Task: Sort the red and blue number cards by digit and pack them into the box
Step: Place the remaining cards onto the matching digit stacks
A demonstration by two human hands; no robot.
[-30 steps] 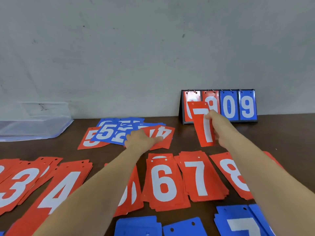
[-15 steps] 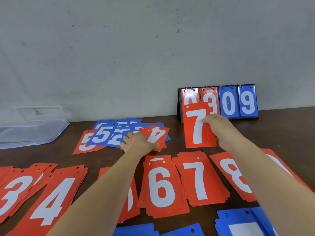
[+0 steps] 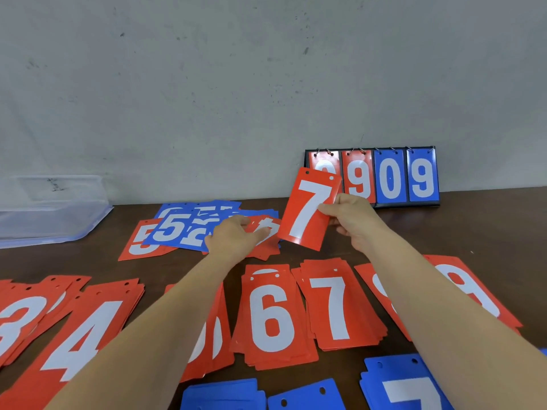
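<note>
Pinching red 7 card (image 3: 307, 208) in right hand (image 3: 355, 223): thumb on the face, fingers curled behind the right edge. Holding it lifted off the table (image 3: 488, 226), slightly tilted, holes up.

Laying left hand (image 3: 233, 239) on a red card (image 3: 268, 232) just left of the grip, at the edge of the loose pile (image 3: 183, 229) of blue and red cards. Fingers bent over it; can't tell if gripping or only pressing.

Seeing the flip scoreboard (image 3: 390, 177) standing just behind the grip, against the wall (image 3: 236, 99). Holding ringed cards: two red, then blue 0 and blue 9, with the first red one partly hidden by the held card.

Spotting the clear plastic box (image 3: 50, 208) far left of the grip, beyond the loose pile; can't tell contents through the cloudy walls.

Facing sorted stacks nearer than the grip: red 3 stack (image 3: 17, 318), red 4 stack (image 3: 88, 329), red 6 stack (image 3: 272, 318), red 7 stack (image 3: 337, 306) straight below the held card, red 8 stack (image 3: 381, 294) and red 9 stack (image 3: 479, 294) either side of the right forearm. Seeing blue 7 stack (image 3: 405, 386) nearest of all.
</note>
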